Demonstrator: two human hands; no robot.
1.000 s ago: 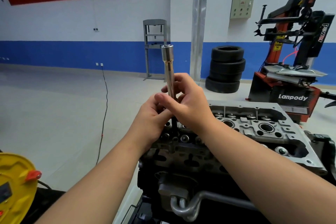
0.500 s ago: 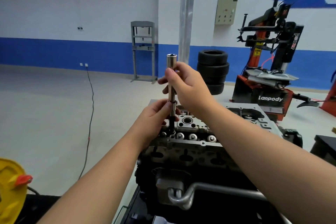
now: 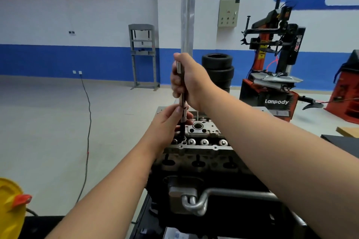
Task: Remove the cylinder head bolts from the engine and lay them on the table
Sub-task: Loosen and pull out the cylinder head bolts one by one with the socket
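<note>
At frame centre we see the right hand [image 3: 191,81], which has slid up to wrap the top of the upright socket extension [image 3: 182,99], fingers curled fully round it. The left hand [image 3: 167,128] pinches the shaft lower down, guiding it at a bolt [image 3: 183,137] in the cylinder head [image 3: 202,147]. We judge the tool seated, ready for turning.

The socket extension [image 3: 182,91] is polished, bright metal, darker and matt at its lower end. The cylinder head [image 3: 202,136] is rough-cast grey metal with shiny round caps; the pipe [image 3: 196,203] below is smooth, satin-finished metal.
</note>
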